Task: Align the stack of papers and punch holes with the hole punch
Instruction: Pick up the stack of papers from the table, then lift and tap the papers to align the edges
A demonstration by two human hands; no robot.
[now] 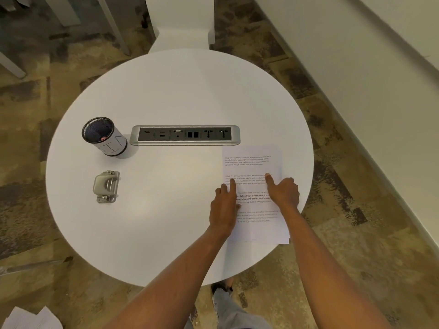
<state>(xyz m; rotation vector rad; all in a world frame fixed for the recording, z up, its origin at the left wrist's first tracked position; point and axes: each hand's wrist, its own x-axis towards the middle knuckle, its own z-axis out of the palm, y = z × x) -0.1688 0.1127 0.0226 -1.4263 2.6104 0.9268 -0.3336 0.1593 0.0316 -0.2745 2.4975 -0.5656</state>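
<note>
A stack of printed white papers (253, 162) lies flat at the right side of the round white table (166, 96), its near edge reaching the table rim and its sheets slightly offset at the bottom right corner. My left hand (224, 210) rests on the stack's left edge with the index finger pointing forward. On the right part of the stack lies my right hand (283, 191), fingers curled and one finger stretched out on the page. Neither hand grips anything. The grey metal hole punch (106, 186) sits far to the left, apart from both hands.
A black mesh pen cup (103, 135) with a white label stands at the left back. A power and data socket strip (185, 135) is set into the table's middle. A white chair (180, 22) stands behind the table; loose papers (31, 320) lie on the floor.
</note>
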